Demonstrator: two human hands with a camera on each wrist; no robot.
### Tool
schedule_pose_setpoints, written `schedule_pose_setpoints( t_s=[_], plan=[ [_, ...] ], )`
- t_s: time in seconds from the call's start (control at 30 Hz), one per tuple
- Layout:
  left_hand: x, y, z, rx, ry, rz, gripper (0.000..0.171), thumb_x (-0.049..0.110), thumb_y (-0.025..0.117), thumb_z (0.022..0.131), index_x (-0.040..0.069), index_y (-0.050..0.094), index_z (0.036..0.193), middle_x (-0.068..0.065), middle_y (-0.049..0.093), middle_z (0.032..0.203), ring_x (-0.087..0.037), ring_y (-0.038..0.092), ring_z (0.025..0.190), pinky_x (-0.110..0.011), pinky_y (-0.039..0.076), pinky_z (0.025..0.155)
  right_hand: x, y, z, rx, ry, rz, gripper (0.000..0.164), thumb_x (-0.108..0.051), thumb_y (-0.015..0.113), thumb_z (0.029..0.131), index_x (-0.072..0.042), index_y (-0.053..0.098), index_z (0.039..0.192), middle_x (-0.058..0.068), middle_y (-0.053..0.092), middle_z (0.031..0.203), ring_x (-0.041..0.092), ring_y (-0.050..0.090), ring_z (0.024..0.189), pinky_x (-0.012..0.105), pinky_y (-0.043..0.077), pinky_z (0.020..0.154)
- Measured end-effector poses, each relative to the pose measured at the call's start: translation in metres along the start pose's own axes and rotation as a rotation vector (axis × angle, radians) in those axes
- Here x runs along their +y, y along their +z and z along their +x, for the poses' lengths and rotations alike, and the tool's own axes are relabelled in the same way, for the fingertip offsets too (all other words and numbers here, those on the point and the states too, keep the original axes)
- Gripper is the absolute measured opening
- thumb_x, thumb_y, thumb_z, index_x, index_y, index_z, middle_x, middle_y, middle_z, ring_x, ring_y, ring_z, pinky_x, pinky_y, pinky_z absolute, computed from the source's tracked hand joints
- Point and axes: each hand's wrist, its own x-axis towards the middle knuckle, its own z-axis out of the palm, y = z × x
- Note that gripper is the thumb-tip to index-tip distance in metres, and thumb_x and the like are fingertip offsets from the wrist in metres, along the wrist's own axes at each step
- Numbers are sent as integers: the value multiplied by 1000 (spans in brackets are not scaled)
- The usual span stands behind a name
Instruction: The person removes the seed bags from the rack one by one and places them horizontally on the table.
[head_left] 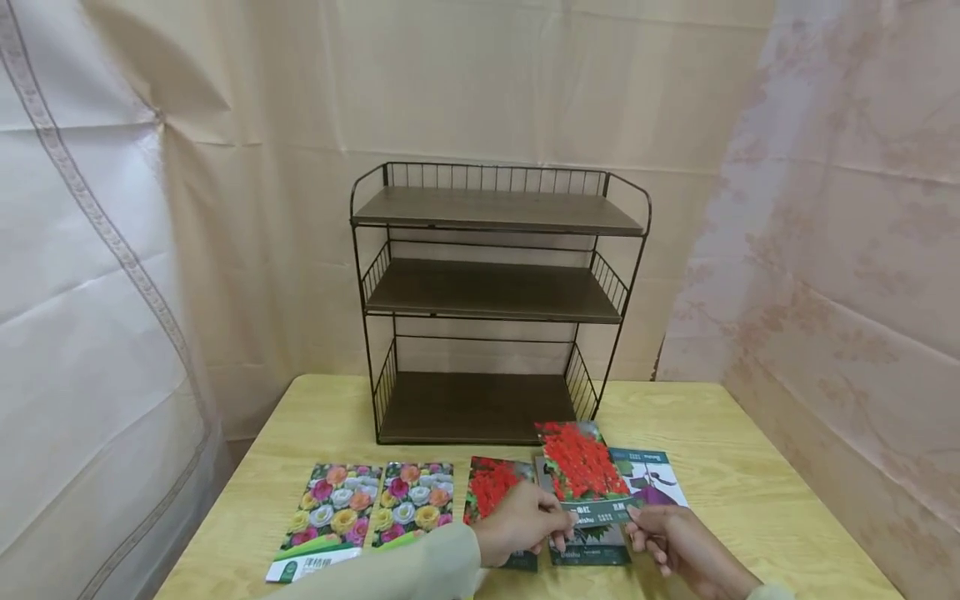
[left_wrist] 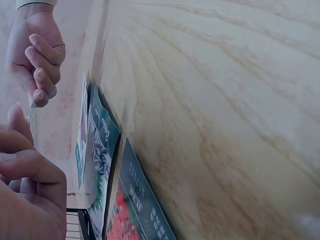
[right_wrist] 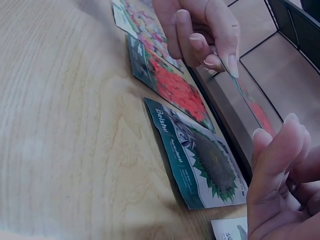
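Note:
A seed packet with red flowers [head_left: 581, 462] is held up off the table by both hands. My left hand [head_left: 521, 525] pinches its lower left corner, and my right hand [head_left: 678, 537] pinches the lower right one. Beneath it lies a packet with a dark, green-fringed flower head [right_wrist: 210, 160], partly covered in the head view. Another red-flower packet [head_left: 487, 487] lies on the table, partly behind my left hand. Right of the raised packet is one with a purple picture [head_left: 648, 469], partly hidden by my right hand.
Two packets with multicoloured flowers, the left one [head_left: 333, 508] and its neighbour [head_left: 416, 500], lie at the table's left. A three-tier dark shelf [head_left: 491, 287] stands at the back of the wooden table [head_left: 720, 467]. Curtains [head_left: 847, 250] hang behind and at the sides.

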Motion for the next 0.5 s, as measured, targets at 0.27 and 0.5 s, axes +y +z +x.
schedule_pose_setpoints(
  t_s=[0.27,0.5],
  plan=[
    [5,10,3,-11,23,18,21,19,72,98,6,79,84,-7,72,71,-7,40,42,-23,32,41,3,-5,-11,58,12,5,30,-24,52,107,2,68,104,1,65,79,6,45,59,19,44,49],
    [10,18,9,-23,18,13,21,18,72,98,5,78,83,-6,71,70,-8,41,44,-23,33,42,1,-13,-18,71,16,15,28,-22,52,107,0,68,103,1,65,81,5,46,60,18,45,50]
  ],
)
